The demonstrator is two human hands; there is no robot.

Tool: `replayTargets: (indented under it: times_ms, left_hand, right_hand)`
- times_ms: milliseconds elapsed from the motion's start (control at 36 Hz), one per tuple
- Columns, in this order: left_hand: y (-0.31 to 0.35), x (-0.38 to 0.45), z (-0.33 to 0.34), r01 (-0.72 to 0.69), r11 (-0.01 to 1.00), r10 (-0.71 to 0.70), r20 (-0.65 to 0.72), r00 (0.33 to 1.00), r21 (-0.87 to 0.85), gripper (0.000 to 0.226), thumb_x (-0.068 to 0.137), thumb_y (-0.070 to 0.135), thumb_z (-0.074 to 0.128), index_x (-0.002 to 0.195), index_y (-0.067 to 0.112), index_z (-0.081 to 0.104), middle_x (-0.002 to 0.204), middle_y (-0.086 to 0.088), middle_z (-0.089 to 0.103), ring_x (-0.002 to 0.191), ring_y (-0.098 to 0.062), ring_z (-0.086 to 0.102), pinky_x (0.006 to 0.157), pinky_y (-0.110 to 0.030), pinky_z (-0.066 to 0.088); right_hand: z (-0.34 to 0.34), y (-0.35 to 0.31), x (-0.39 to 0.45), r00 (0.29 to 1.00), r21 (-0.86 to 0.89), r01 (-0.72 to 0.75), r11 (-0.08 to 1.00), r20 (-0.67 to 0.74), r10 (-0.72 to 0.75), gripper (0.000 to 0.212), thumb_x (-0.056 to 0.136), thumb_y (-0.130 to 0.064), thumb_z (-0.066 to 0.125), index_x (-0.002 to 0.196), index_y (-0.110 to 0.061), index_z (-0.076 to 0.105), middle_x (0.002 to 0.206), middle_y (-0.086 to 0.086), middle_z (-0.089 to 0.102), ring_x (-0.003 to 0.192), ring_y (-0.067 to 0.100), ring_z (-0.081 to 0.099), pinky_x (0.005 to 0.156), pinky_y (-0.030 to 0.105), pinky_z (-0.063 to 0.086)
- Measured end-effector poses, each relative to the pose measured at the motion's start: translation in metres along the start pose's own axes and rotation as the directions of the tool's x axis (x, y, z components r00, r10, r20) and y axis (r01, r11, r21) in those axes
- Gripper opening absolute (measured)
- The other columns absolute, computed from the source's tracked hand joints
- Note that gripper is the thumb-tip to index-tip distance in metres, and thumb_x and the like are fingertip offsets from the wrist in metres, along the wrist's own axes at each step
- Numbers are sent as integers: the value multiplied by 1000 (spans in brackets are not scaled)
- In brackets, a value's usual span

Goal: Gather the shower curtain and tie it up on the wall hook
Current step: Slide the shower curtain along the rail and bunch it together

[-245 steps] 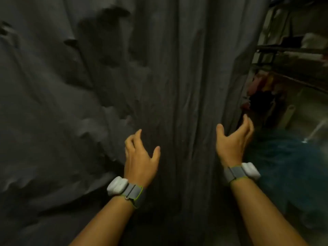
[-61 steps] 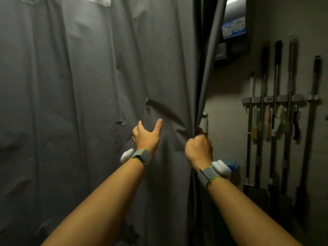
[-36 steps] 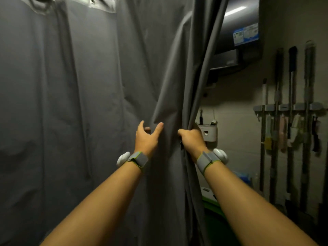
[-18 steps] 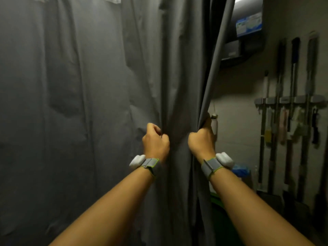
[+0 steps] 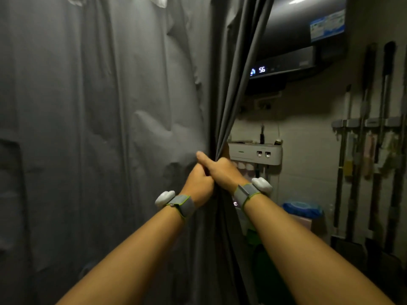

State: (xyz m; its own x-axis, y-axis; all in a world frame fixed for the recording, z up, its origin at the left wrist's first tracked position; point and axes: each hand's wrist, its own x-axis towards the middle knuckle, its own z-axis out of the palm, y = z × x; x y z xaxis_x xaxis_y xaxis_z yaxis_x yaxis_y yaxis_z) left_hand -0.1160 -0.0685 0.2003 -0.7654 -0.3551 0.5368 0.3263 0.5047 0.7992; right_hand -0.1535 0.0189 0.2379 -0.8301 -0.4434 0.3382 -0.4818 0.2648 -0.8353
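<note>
Shower curtain [image 5: 136,133]: grey, hanging left of the water heater [image 5: 301,38], whose display reads "56". Left hand [image 5: 198,183] and right hand [image 5: 222,170] touch, each grip closed on the curtain's gathered edge. Heater label unreadable.

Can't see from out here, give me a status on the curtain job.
Left hand and right hand both clenched on shower curtain edge, touching. Curtain mostly spread, untied. Hook not visible.

- The shower curtain [image 5: 123,128] is plain grey, unpatterned.
- Both wristbands [image 5: 182,203] are grey with lime-green edging and white pods.
- The wall dispenser [image 5: 253,153] is white.
- The water heater [image 5: 295,40] is black with a blue-and-white label.
- The cloth [image 5: 302,209] is blue.
</note>
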Motion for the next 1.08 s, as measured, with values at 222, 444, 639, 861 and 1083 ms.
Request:
replayTargets:
  times_ms: [222,444,639,861,1083]
  left_hand:
    - [-20,-9,-67,-64,870,113,-73,991,488,34,81,26,51,106,20,73,103,0,73,99,-17,66,91,-35,52]
    - [1,28,-175,171,793,290,-610,738,584,57,79,35,60,133,22,48,132,-9,41,120,-34,39,101,-43,38]
    - [-40,41,-247,381,878,-141,-601,787,292,86,78,54,70,144,20,26,146,-14,29,134,-39,36,112,-46,32]
    - [-84,52,-227,329,839,-90,-487,869,433,76,71,80,53,119,23,41,127,-4,40,126,-30,38,105,-45,37]
    - [-107,75,-225,295,814,34,-547,836,501,10,88,25,58,88,15,55,105,-12,59,98,-33,57,76,-34,43]
  right_hand:
    - [39,-16,35,1000,-109,9,994,-16,-11,38,91,-26,50,102,7,67,113,28,65,107,41,61,81,37,46]
    - [108,-42,60,990,-103,21,994,143,-6,36,98,-16,39,112,9,60,120,26,58,115,39,53,78,29,34]
    - [181,-64,71,980,-27,3,1000,198,2,37,98,-9,38,120,13,57,124,32,58,117,44,54,94,40,47]
    - [199,-48,90,993,-15,-31,999,117,33,38,99,-21,38,112,7,59,130,27,54,119,42,50,89,36,38]
    - [208,-47,105,972,140,-48,989,234,14,27,92,-21,49,68,-11,56,89,15,62,82,31,59,73,35,46]
